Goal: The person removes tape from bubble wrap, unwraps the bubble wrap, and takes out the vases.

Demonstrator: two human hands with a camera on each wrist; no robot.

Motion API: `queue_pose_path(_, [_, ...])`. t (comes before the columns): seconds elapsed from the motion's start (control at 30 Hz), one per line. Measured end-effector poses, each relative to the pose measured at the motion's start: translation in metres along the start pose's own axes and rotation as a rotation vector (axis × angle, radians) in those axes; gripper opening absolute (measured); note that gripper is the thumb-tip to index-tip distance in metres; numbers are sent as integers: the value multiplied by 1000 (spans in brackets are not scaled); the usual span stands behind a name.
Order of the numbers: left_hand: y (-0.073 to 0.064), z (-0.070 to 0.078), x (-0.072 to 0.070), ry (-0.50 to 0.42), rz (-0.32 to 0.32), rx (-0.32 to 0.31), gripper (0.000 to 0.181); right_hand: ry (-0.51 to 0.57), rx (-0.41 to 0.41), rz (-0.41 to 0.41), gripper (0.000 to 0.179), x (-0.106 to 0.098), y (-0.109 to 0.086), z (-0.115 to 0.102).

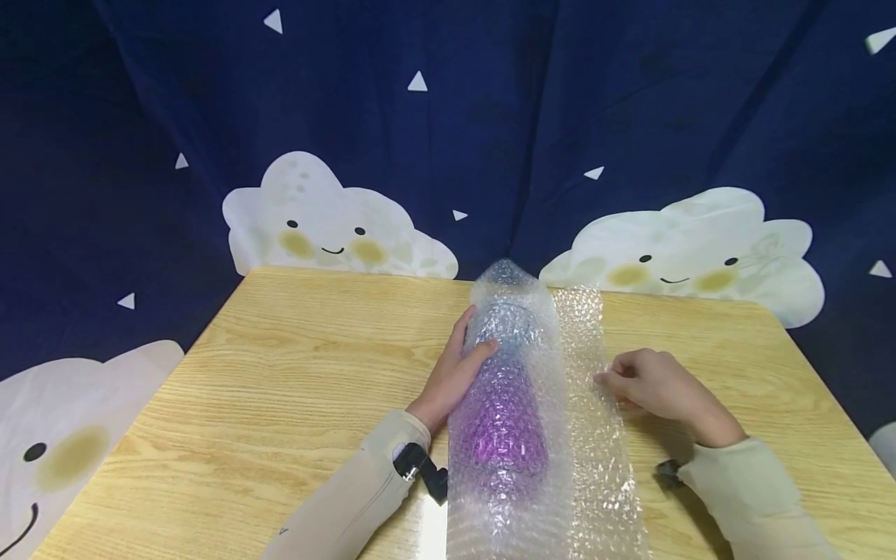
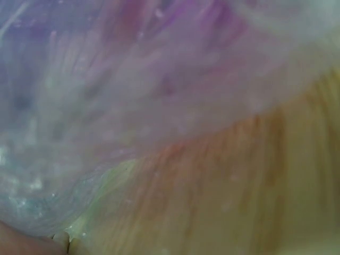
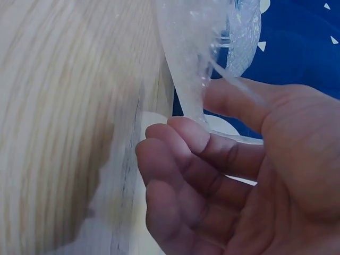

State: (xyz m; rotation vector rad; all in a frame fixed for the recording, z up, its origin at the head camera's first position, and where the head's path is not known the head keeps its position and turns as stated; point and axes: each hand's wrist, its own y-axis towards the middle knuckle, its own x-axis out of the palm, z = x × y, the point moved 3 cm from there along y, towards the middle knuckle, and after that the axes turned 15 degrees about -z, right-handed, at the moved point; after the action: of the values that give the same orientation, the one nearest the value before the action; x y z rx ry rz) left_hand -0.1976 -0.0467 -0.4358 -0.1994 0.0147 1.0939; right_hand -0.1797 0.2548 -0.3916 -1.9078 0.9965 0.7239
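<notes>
A long object (image 1: 505,435), purple in its wide near part and bluish towards the far end, lies under bubble wrap (image 1: 504,529); its exact kind is hard to make out. My left hand (image 1: 451,377) grips it from the left side, thumb over the top of the wrap. In the left wrist view the purple wrapped object (image 2: 175,64) fills the upper part, blurred. On the right, a flap of bubble wrap (image 1: 588,459) spreads over the table, and my right hand (image 1: 654,383) pinches its edge. The right wrist view shows the wrap (image 3: 194,69) between thumb and forefinger.
Everything rests on a wood-grain table (image 1: 301,365), whose far edge meets a dark blue curtain (image 1: 392,124) with white clouds and triangles. A small black device (image 1: 421,470) sits on the left wrist, and another (image 1: 670,473) on the right.
</notes>
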Motion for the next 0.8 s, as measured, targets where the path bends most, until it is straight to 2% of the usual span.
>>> queue_pose_path(0.27, [1,-1,0,0,-2,3,80,-26,-3,-5,38,-4,-3,1])
queue_pose_path(0.67, [1,-1,0,3,-3,3,80,45,53,-70,31,-1,-3,5])
queue_pose_path(0.8, [2,-1,-1,5,-2,2,80,36,56,-74,32,0,-2,7])
